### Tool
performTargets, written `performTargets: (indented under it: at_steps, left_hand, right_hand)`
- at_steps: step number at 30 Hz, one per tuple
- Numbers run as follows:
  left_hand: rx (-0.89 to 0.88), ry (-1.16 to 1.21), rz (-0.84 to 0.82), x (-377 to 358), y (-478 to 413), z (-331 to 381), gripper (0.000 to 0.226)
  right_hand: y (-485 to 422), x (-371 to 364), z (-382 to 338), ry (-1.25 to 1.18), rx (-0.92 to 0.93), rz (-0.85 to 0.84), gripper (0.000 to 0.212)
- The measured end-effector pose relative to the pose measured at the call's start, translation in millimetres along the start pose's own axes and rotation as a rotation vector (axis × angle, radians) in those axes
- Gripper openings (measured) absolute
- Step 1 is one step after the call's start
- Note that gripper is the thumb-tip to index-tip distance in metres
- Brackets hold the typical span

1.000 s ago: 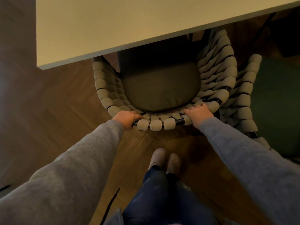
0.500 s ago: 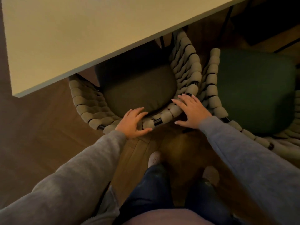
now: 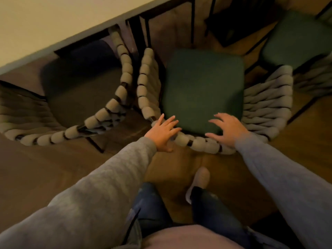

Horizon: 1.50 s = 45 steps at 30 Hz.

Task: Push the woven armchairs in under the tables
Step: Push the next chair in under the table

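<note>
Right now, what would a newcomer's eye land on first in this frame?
Probably the two open hands, left hand and right hand, spread over the curved back rail of the woven armchair with the green cushion in the middle. To its left, a second woven armchair sits partly under the pale table at top left.

Dim, warm light; soft motion blur throughout.
The table (image 3: pixel 53 20) at 11 o'clock is the brightest patch; the floor (image 3: pixel 45 173) sinks into shadow, and wide-angle bending stretches the sleeves (image 3: pixel 100 191) toward 6 o'clock.
</note>
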<state>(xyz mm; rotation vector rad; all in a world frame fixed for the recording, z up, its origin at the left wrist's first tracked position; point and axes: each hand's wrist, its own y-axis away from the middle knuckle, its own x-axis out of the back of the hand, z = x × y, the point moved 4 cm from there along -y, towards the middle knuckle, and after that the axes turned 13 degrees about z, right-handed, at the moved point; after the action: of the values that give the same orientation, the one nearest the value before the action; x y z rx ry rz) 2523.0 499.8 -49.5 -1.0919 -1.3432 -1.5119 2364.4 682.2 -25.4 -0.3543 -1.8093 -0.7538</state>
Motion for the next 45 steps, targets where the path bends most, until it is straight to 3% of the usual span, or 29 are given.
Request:
performTargets:
  at_steps: [2,6,10,15,22,29,35,45]
  left_hand:
    - [0.018,0.006,-0.054,1.8,-20.9,25.8,0.088]
    - [0.101,-0.013,-0.176,0.7,-55.2,39.9,0.088]
    - [0.212,-0.036,-0.307,1.1,-58.2,38.0,0.071]
    - [0.249,-0.068,-0.267,-0.9,-58.3,39.4,0.055]
    - [0.334,0.046,-0.184,13.3,-81.4,35.4,0.041]
    - [0.318,0.185,-0.175,30.1,-122.5,56.0,0.048]
    - [0.211,0.151,-0.385,36.4,-142.2,23.8,0.070]
    - [0.290,0.098,-0.411,41.2,-149.8,34.1,0.056]
  right_hand:
    - [29.2,-4.1,50.9,0.036,-0.041,-0.105,0.078]
    - [60.9,-17.4,97.6,0.073,0.049,-0.242,0.090]
    - [51.2,-33.7,95.7,0.216,0.113,-0.225,0.065]
    - [28.6,-27.3,96.0,0.340,0.286,-0.355,0.052]
    - [-13.1,-0.2,115.8,0.413,0.342,-0.321,0.050]
    - [-47.5,24.4,167.9,0.534,0.355,-0.458,0.054]
    - [-69.7,32.8,210.7,0.519,0.240,-0.515,0.072]
    - [-77.0,35.5,229.7,0.467,0.322,-0.489,0.059]
